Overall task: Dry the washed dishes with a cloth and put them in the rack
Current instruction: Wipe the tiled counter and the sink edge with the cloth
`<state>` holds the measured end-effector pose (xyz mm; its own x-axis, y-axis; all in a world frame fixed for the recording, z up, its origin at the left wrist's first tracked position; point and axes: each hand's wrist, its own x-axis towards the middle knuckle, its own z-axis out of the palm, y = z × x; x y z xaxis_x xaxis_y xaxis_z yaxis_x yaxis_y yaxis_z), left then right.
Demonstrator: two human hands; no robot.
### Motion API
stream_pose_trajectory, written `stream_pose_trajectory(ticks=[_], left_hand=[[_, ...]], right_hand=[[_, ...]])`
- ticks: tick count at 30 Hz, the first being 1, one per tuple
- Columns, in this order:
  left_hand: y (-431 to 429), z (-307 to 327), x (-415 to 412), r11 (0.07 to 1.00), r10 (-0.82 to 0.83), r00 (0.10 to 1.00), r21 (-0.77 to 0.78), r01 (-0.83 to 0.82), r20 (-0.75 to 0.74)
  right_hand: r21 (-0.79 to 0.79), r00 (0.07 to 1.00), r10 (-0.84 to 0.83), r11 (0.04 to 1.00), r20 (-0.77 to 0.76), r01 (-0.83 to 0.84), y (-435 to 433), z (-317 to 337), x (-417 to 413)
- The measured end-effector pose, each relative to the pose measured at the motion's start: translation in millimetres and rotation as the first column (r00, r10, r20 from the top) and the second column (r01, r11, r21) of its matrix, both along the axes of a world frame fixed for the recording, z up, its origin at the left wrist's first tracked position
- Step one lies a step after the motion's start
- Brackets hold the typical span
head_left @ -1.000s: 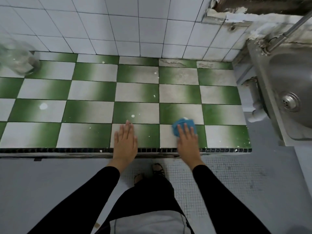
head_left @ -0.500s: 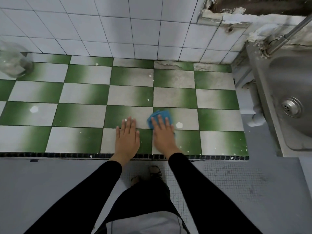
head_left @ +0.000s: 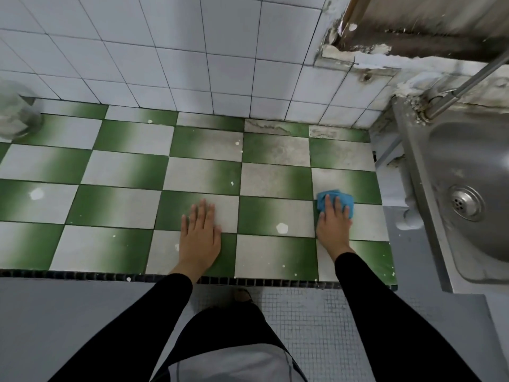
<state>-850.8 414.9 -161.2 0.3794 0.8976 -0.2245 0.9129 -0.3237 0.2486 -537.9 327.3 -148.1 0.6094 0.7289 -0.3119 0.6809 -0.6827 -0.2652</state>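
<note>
A green-and-white checkered tiled counter [head_left: 115,172] fills the middle of the head view. My left hand [head_left: 199,235] lies flat on it near the front edge, fingers straight. My right hand [head_left: 333,221] presses a folded blue cloth [head_left: 337,201] onto the tiles near the counter's right end, fingers straight on top of it. No dish or rack shows between the hands.
A steel sink [head_left: 468,194] with a round drain stands to the right, a metal pipe [head_left: 468,78] above it. A blurred clear glass jar [head_left: 16,114] sits at the far left. White wall tiles [head_left: 192,64] back the counter. Grey floor lies below.
My right hand slid the blue cloth left towards my left hand, then back right to the counter's right end. My left hand stayed flat in place.
</note>
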Motion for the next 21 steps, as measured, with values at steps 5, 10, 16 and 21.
stream_pose_trajectory(ticks=[5,10,16,21], left_hand=[[8,-3,-4,0.998,0.045,0.999,0.043,-0.046,0.013],[10,-2,-10,0.993,0.094,0.995,0.063,-0.095,0.019],[6,3,-8,0.995,0.100,0.995,0.022,-0.100,0.024],[-5,-1,-16,0.999,0.031,0.999,0.018,-0.031,0.009]], right_hand=[[-0.022,0.974,0.228,0.973,0.011,-0.228,60,3,-57],[0.078,0.830,0.555,0.831,-0.056,-0.550,64,10,-128],[0.151,0.836,0.543,0.836,-0.081,-0.528,23,3,-87],[0.022,0.974,0.222,0.975,-0.040,-0.221,34,8,-18]])
